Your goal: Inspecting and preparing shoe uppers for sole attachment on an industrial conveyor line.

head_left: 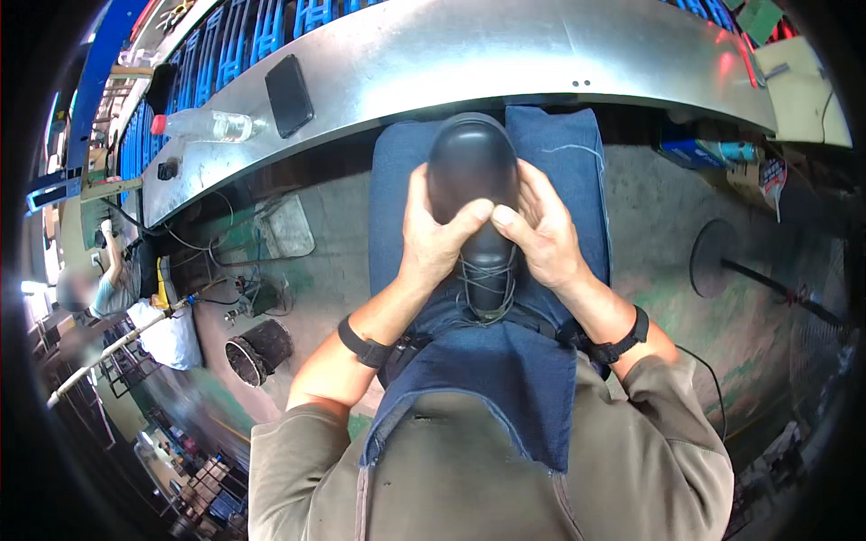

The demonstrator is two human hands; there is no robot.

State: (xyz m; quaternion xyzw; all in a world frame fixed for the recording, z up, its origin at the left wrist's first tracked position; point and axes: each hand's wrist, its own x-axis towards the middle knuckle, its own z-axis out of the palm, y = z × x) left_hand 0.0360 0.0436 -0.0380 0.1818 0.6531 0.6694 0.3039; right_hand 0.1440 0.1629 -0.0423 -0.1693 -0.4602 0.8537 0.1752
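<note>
Blue apron across lap. Black shoe over it, between apron's left and right edges, toe toward table; can't tell if shoe rests on lap. Grey cord looped around shoe's narrow near end. Left hand and right hand clamped on shoe, one per side, thumbs on top. Metal table ahead: black phone by near edge, left part; red-capped bottle left of phone.

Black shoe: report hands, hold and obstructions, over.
Left hand and right hand gripping black shoe, one each side. Toe pointing away; gray cord across near end. No obstruction visible.
</note>
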